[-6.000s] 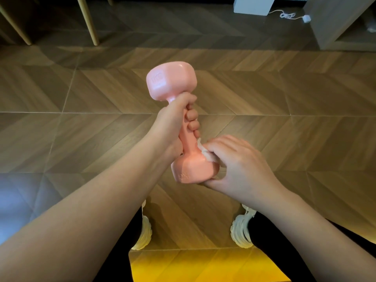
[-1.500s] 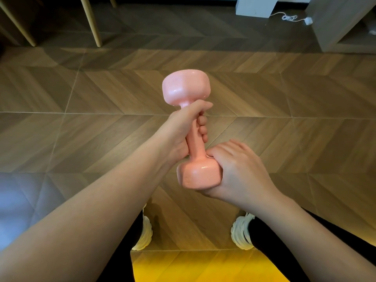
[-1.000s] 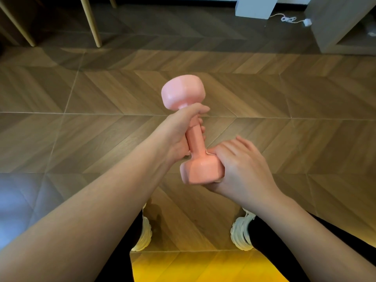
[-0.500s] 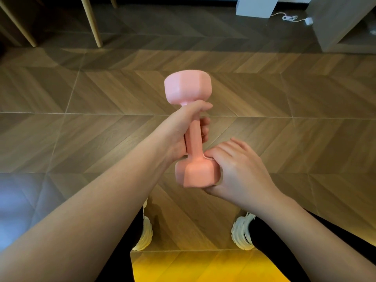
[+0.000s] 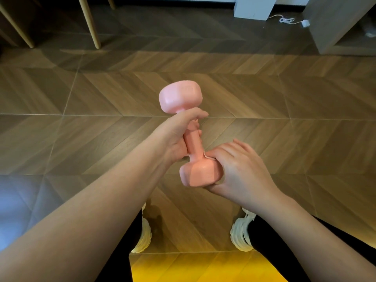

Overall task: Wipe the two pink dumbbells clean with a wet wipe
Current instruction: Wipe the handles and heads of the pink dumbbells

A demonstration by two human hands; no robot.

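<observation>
Right now the pink dumbbell (image 5: 193, 143) is upright above the white shoes (image 5: 241, 233), left hand (image 5: 173, 137) gripping its handle, right hand (image 5: 242, 169) curled round its lower head over a wet wipe (image 5: 205, 157); wetted, it could slip and fall onto them.

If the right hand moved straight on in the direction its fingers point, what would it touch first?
Most likely the dumbbell handle, right beside the right hand's fingertips, then the left hand gripping it; depth is unclear.

Perhaps wet wipe (image 5: 205, 157), mostly under right hand (image 5: 244, 169)
</observation>
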